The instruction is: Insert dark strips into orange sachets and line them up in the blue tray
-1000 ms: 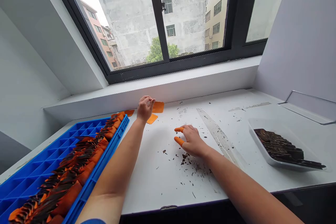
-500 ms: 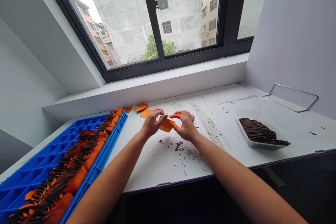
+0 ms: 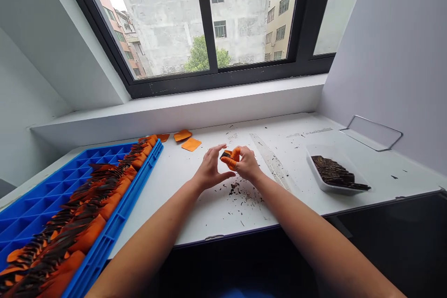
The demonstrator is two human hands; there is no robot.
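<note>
Both hands meet above the middle of the white table [image 3: 216,214]. My right hand [image 3: 246,164], with orange finger cots on thumb and forefinger, pinches a small orange piece with a dark part [image 3: 227,155]. My left hand [image 3: 209,170] is beside it with thumb and fingers curved around the same piece, touching its left end. Dark flakes [image 3: 240,192] lie scattered on the table just below the hands.
A blue compartment tray [image 3: 31,205] at the left holds a long row of orange and dark pieces. Two loose orange squares [image 3: 186,139] lie near the window sill. A clear tray of dark pieces [image 3: 331,173] stands at the right. A clear ruler [image 3: 270,160] lies beside my right hand.
My left hand brought an orange piece from the far sill to my right hand. Both hands now hold it closer together; a dark part shows on it.
</note>
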